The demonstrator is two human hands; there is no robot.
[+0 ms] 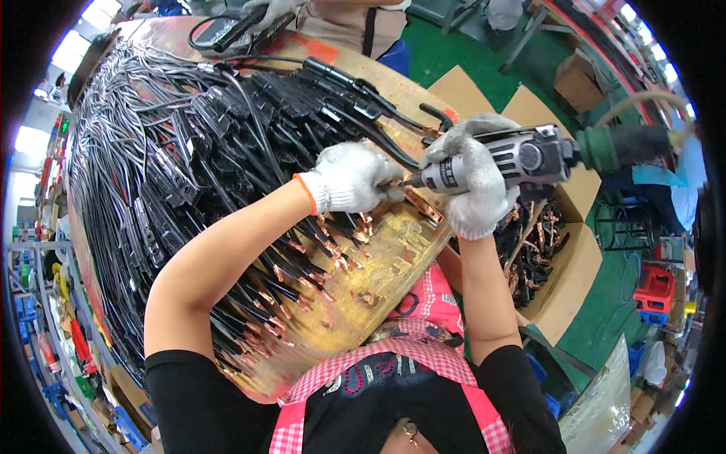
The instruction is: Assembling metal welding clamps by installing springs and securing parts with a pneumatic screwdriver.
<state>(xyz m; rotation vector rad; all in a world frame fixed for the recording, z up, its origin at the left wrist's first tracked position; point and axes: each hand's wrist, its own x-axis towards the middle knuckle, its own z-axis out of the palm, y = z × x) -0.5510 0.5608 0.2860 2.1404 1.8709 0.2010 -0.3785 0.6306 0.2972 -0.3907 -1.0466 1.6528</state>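
My right hand [480, 200], in a white knit glove, is wrapped round a grey power driver [525, 159] lying roughly level. Its narrow tip points left, toward the fingers of my left hand [346, 178]. That hand, also gloved, pinches a small copper-coloured cable end right at the driver's tip; the fingers hide most of the piece. Just below the tip, a copper clamp piece [425, 208] lies on the worn wooden table [401, 242]. Black cables with bare copper ends [336, 253] fan out below my left wrist.
Many black cable clamps [219, 113] and grey cables [125, 87] cover the table's left side. Right of the table stands an open cardboard box [563, 291] holding copper and black parts. At the far edge, another person's gloved hand [276, 7] is by a black device [227, 32].
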